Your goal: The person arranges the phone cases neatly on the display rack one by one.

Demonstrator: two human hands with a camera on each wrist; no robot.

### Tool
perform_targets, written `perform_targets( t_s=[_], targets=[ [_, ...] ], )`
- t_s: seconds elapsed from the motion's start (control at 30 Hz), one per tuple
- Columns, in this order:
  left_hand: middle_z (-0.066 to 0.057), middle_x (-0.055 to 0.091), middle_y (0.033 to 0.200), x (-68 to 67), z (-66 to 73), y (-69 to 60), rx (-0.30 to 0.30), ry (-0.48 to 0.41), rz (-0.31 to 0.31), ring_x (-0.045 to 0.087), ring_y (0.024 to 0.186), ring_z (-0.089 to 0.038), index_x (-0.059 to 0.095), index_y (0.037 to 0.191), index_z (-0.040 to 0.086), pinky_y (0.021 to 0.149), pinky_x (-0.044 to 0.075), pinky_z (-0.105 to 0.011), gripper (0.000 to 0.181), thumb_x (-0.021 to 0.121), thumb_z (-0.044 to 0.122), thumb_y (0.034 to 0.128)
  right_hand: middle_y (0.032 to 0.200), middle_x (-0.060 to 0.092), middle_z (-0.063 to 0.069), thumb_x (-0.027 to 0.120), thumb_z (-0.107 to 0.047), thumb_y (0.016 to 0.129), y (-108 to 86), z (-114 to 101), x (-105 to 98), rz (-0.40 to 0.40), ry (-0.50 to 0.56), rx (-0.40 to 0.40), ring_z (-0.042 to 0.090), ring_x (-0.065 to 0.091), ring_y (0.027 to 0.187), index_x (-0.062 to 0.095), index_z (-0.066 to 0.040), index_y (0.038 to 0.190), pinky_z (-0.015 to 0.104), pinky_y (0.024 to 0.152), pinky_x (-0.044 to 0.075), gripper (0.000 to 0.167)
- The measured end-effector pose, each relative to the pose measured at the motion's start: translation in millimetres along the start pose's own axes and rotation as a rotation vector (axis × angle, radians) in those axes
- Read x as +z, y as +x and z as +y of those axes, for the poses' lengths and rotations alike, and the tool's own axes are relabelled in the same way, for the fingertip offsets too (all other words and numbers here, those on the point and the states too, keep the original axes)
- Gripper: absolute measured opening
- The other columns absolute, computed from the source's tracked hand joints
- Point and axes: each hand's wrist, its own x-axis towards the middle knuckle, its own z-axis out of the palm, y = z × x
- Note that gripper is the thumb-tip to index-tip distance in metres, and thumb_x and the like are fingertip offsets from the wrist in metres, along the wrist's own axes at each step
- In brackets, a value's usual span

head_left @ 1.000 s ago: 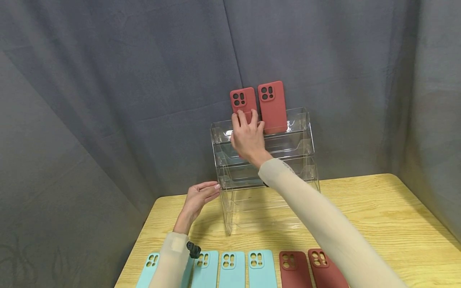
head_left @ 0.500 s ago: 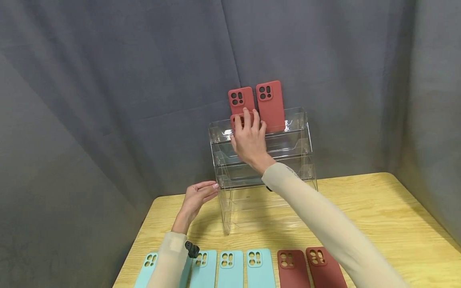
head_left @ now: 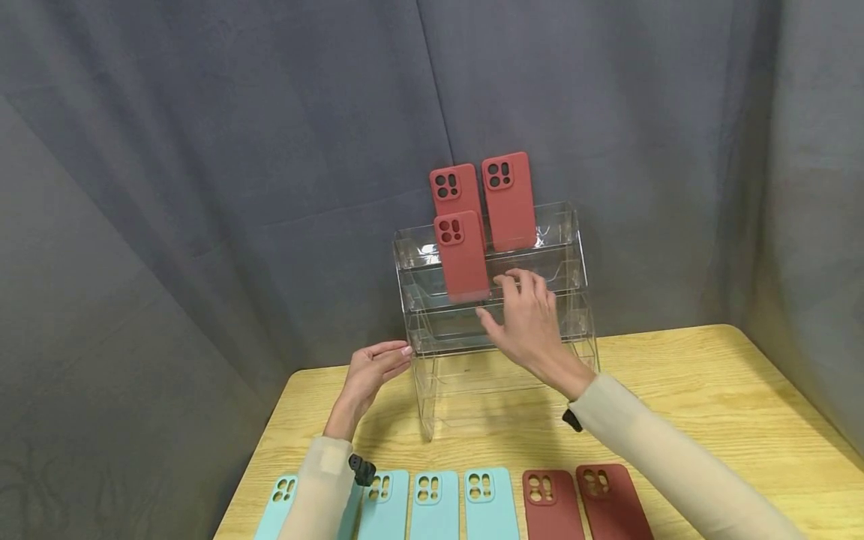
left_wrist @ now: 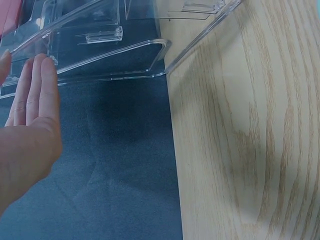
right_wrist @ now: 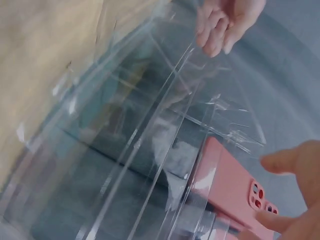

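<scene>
A clear tiered display rack (head_left: 493,345) stands on the wooden table. Two red phone cases lean upright in its top tier, the left one (head_left: 454,182) partly behind a third red phone case (head_left: 462,259) that stands one tier lower. My right hand (head_left: 529,319) hovers in front of the rack, just right of that lower case, fingers spread and holding nothing. My left hand (head_left: 370,375) touches the rack's left side with nearly straight fingers; the left wrist view shows those fingers (left_wrist: 37,90) flat along the clear panel.
Along the table's front edge lie several turquoise phone cases (head_left: 436,510) and two dark red phone cases (head_left: 555,510). Grey curtain (head_left: 270,150) hangs behind the rack and on both sides. The wooden table (head_left: 688,397) extends right of the rack.
My right hand has let go of the lower red phone case, which now stands in the second tier, and has drawn back down and to the right. My left hand has stayed at the rack's side.
</scene>
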Motion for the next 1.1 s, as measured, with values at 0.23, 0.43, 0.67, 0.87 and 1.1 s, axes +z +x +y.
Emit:
perform_targets(
  t_s=[0.23, 0.43, 0.67, 0.87, 1.1],
  targets=[
    [-0.013, 0.079, 0.121, -1.0, 2.1, -0.3, 0.011, -0.001, -0.012, 0.075, 0.119, -0.031, 0.068, 0.130, -0.005, 0.101, 0.064, -0.035, 0.037, 0.075, 0.011, 0.0978, 0.128, 0.065, 0.022, 0.080, -0.030, 0.093, -57.1, 9.8, -38.6, -0.243, 0.105, 0.100, 0.045, 0.060, 0.121, 0.065, 0.001, 0.130, 0.064, 0.098, 0.053, 0.051],
    [-0.013, 0.079, 0.120, -2.3, 3.2, 1.3, 0.020, -0.011, -0.003, 0.076, 0.116, -0.028, 0.068, 0.129, -0.006, 0.101, 0.064, -0.034, 0.036, 0.075, 0.010, 0.0978, 0.121, 0.069, 0.015, 0.085, -0.027, 0.088, -107.5, 13.8, -58.4, -0.328, 0.051, 0.048, 0.041, 0.063, 0.117, 0.070, -0.004, 0.122, 0.067, 0.095, 0.055, 0.044],
    [-0.014, 0.079, 0.120, -1.1, 1.0, 0.6, 0.027, -0.009, -0.007, 0.075, 0.118, -0.031, 0.068, 0.129, -0.007, 0.101, 0.064, -0.035, 0.036, 0.075, 0.010, 0.0978, 0.120, 0.068, 0.009, 0.089, -0.031, 0.083, -156.8, 35.7, -63.4, -0.535, -0.020, 0.133, 0.037, 0.062, 0.111, 0.070, -0.009, 0.122, 0.057, 0.073, 0.056, 0.048],
    [-0.012, 0.079, 0.119, -2.4, 0.6, 0.7, 0.024, -0.014, -0.003, 0.077, 0.113, -0.025, 0.068, 0.130, -0.006, 0.102, 0.064, -0.034, 0.037, 0.076, 0.011, 0.0973, 0.125, 0.066, 0.013, 0.092, -0.034, 0.080, -184.4, 55.8, -57.4, -0.685, -0.029, 0.245, 0.042, 0.060, 0.115, 0.069, -0.009, 0.125, 0.066, 0.075, 0.056, 0.056],
    [-0.011, 0.079, 0.118, -1.5, -0.7, 1.4, 0.029, -0.009, 0.002, 0.076, 0.115, -0.029, 0.069, 0.129, -0.005, 0.100, 0.065, -0.033, 0.036, 0.077, 0.011, 0.0968, 0.130, 0.062, 0.014, 0.089, -0.031, 0.083, -207.2, 69.4, -52.2, -0.817, 0.045, 0.327, 0.044, 0.055, 0.118, 0.068, -0.016, 0.124, 0.074, 0.080, 0.052, 0.048]
  ],
)
